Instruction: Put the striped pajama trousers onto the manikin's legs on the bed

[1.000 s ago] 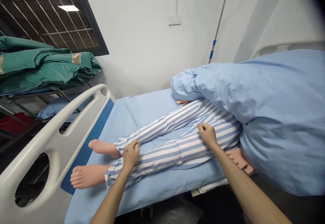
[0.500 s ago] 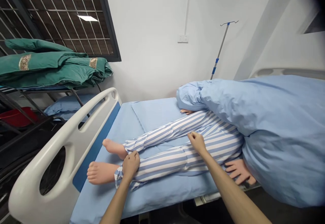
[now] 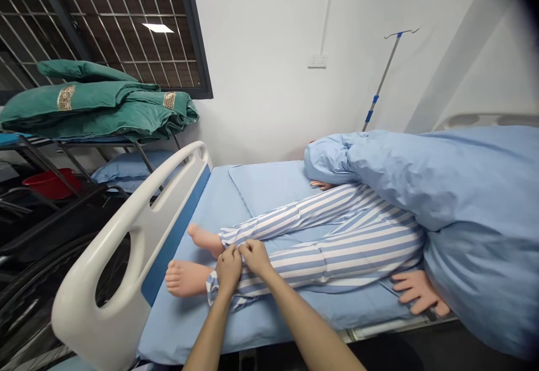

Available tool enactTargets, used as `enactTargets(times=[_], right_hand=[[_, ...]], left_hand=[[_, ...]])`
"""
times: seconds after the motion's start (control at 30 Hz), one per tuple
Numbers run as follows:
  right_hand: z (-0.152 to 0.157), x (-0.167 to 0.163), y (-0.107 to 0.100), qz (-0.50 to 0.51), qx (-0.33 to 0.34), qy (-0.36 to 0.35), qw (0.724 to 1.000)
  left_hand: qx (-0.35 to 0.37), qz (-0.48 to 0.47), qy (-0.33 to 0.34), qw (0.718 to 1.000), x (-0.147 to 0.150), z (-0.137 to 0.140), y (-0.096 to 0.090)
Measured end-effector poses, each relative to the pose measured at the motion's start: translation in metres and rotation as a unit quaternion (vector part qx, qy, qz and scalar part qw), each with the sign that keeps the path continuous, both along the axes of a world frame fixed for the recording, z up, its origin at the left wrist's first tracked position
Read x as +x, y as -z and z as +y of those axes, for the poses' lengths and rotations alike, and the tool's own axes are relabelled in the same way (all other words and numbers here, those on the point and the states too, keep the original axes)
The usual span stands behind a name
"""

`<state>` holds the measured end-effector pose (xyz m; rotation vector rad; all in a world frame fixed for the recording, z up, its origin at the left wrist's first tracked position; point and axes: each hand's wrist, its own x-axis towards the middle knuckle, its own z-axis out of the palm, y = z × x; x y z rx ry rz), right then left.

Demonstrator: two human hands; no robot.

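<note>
A mannequin in blue-and-white striped trousers (image 3: 303,259) lies on the bed, both bare feet (image 3: 188,279) showing. My left hand (image 3: 229,269) is closed over the near trouser leg, just above the ankle cuff. Right beside it, my right hand (image 3: 255,256) is closed too, its fingers meeting those of the left over the lower shin. Whatever the fingers may hold is hidden under them. The mannequin's near hand (image 3: 421,291) lies palm down at the bed edge. A light blue quilt (image 3: 471,191) covers the body from the hips up.
A white footboard (image 3: 126,236) rises at the left end of the bed. Beyond it are folded green bedding (image 3: 105,107) on a rack, a red basin (image 3: 53,183) and a dark wheelchair (image 3: 50,281). A drip stand (image 3: 381,82) stands behind the bed.
My right hand has moved left from the mannequin's thigh down to the lower shin, beside my left hand. The left stays near the ankle cuff. My view has turned slightly left.
</note>
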<state>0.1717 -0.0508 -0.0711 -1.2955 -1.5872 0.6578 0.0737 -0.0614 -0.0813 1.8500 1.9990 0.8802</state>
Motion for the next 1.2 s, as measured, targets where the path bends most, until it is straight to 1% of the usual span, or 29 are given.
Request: enactTargets(times=[0.07,0.13,0.23,0.33,0.43,0.53,0.57,0.7,0.77,0.87,0.93,1.03,1.1,1.2], right_hand=[[0.001,-0.003,0.011,-0.012,-0.007,0.02,1.0],[0.003,0.0,0.017,0.004,-0.007,0.023,1.0],[0.007,0.005,0.016,0.043,-0.011,0.018,0.999],[0.008,0.006,0.013,0.053,-0.012,0.028,0.998],[0.006,0.005,0.014,0.046,-0.012,0.032,0.998],[0.002,0.004,0.016,0.04,-0.011,0.036,0.998],[0.001,0.003,0.017,0.035,-0.011,0.042,0.998],[-0.003,-0.005,0.009,-0.009,-0.023,0.068,0.997],[-0.002,-0.006,0.0,-0.023,-0.019,0.053,0.998],[0.001,0.004,-0.008,-0.014,-0.002,0.022,1.0],[0.002,0.014,-0.006,-0.008,-0.004,0.038,0.999],[0.001,0.024,0.005,-0.012,-0.008,0.086,0.996],[0.0,0.025,0.012,-0.015,-0.005,0.102,0.995],[0.001,0.024,0.014,-0.002,-0.005,0.1,0.995]], left_hand=[[0.01,-0.026,0.015,1.0,-0.002,-0.001,0.002],[0.018,-0.051,0.029,0.998,-0.002,-0.002,0.001],[0.021,-0.098,0.043,0.994,-0.003,0.001,-0.005],[0.022,-0.122,0.04,0.991,-0.001,0.006,-0.013],[-0.007,-0.081,0.021,0.996,0.008,0.008,-0.013],[-0.047,-0.031,-0.02,0.998,0.017,0.006,-0.006],[-0.055,-0.015,-0.024,0.998,0.018,0.006,-0.004],[-0.059,0.034,0.002,0.998,0.013,0.006,-0.001],[-0.054,0.034,0.015,0.998,0.01,0.006,-0.002],[-0.053,0.031,0.018,0.998,0.012,0.004,-0.005],[-0.05,0.041,0.012,0.998,0.015,0.002,-0.004],[-0.036,0.048,0.015,0.998,0.017,0.0,-0.002],[-0.025,0.027,0.032,0.999,0.017,0.0,-0.003],[0.0,-0.042,0.034,0.999,0.019,0.003,-0.01]])
